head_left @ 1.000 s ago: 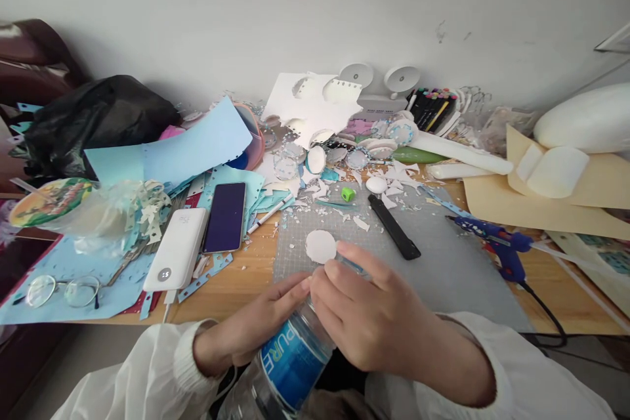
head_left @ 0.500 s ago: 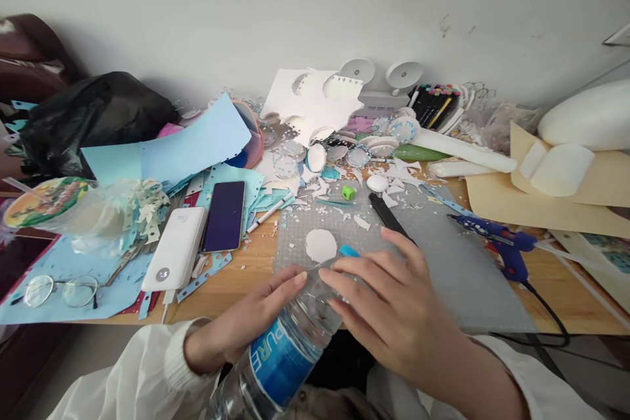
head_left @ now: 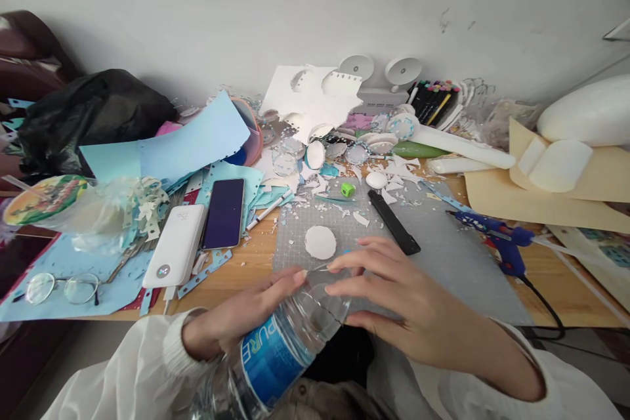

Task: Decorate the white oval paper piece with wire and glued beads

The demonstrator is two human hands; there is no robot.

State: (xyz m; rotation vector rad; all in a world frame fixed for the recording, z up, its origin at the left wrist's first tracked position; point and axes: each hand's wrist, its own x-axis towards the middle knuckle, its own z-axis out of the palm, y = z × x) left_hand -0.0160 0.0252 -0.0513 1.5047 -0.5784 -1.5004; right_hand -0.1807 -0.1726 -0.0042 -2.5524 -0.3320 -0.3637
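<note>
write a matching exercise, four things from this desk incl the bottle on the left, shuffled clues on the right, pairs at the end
1. bottle
2. glue gun
3. eyeglasses
4. small green block

A. lying on blue paper
B. on the grey mat, near white scraps
C. tilted, in the left hand
D. blue, with a black cord

Pairs: 1-C, 2-D, 3-A, 4-B
</note>
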